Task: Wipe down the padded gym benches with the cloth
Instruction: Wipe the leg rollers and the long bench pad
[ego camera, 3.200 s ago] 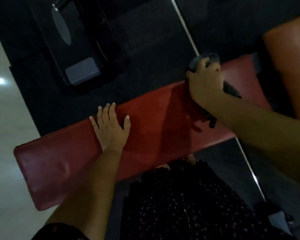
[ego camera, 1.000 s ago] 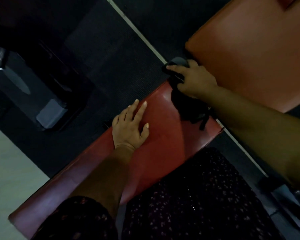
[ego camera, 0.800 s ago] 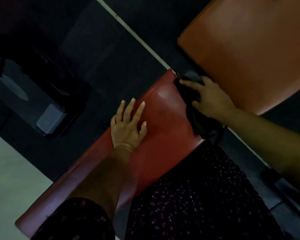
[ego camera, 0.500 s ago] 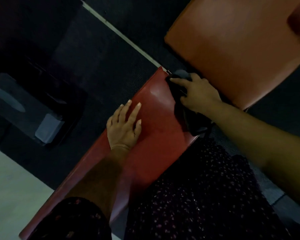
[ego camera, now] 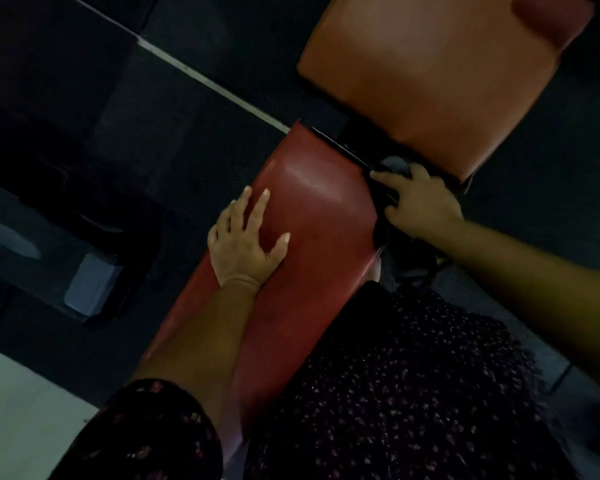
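Two pads meet here, the orange pad (ego camera: 430,74) beyond the red bench (ego camera: 312,209); the left hand (ego camera: 245,242) lies flat and spread on the red; the right hand (ego camera: 418,202), fingers closed over the dark cloth (ego camera: 395,166), has slid from the pad's top to its right corner.

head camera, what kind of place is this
Most likely a gym. A long red padded bench sits end to end with an orange padded seat, and dark rubber matting covers the floor. The right hand presses a dark cloth at the bench end.
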The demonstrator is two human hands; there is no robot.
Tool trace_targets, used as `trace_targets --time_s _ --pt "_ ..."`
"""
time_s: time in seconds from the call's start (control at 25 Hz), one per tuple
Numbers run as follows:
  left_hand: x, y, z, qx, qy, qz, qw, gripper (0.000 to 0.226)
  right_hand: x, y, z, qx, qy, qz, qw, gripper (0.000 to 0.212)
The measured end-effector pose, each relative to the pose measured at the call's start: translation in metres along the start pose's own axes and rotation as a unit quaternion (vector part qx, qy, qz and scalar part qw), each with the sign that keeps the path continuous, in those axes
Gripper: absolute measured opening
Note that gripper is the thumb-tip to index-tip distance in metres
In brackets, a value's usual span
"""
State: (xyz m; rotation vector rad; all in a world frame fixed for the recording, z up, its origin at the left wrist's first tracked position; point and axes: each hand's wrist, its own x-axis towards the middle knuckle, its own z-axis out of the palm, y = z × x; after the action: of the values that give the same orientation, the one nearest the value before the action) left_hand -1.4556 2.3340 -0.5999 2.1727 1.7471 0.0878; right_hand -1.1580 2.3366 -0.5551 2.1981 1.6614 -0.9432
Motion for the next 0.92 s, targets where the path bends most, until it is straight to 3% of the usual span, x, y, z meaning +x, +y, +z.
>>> trace_targets --time_s 0.12,0.2,0.28,0.36,0.44,0.48,0.6,0.68,0.76,0.92 --pt "-0.001 0.0 -0.002 0.011 -0.008 0.005 1.0 0.078 0.026 0.004 -0.01 0.031 -0.031 -0.02 0.999 0.062" --pt "-0.003 0.0 -0.002 0.022 -0.011 0.026 0.999 0.078 0.011 0.016 0.004 0.118 0.012 0.042 0.992 0.06" --pt "-0.003 -0.003 -0.002 0.039 -0.023 0.083 0.996 0.078 -0.013 0.022 0.028 0.285 0.066 0.123 0.948 0.061" --pt "-0.005 -0.007 -0.002 0.072 -0.043 0.18 0.98 0.079 -0.034 0.013 0.048 0.436 0.109 0.165 0.878 0.061" --pt "-0.007 -0.006 -0.002 0.106 -0.046 0.288 0.951 0.078 -0.061 -0.005 0.071 0.516 0.122 0.181 0.828 0.064" --pt "-0.007 -0.006 -0.002 0.117 -0.046 0.326 0.937 0.077 -0.077 -0.016 0.086 0.528 0.127 0.176 0.821 0.066" --pt "-0.02 -0.005 -0.003 0.127 -0.063 0.401 0.905 0.077 -0.124 -0.045 0.124 0.473 0.1 0.143 0.863 0.07" --pt "-0.04 -0.004 0.001 0.122 -0.068 0.421 0.896 0.077 -0.12 -0.039 0.121 0.483 0.108 0.133 0.858 0.07" --pt "-0.063 -0.009 0.005 0.113 -0.06 0.401 0.907 0.075 -0.097 -0.022 0.107 0.5 0.121 0.128 0.848 0.064" --pt "-0.103 -0.021 0.007 0.133 -0.042 0.351 0.926 0.07 -0.084 -0.004 0.109 0.471 0.104 0.099 0.871 0.071"
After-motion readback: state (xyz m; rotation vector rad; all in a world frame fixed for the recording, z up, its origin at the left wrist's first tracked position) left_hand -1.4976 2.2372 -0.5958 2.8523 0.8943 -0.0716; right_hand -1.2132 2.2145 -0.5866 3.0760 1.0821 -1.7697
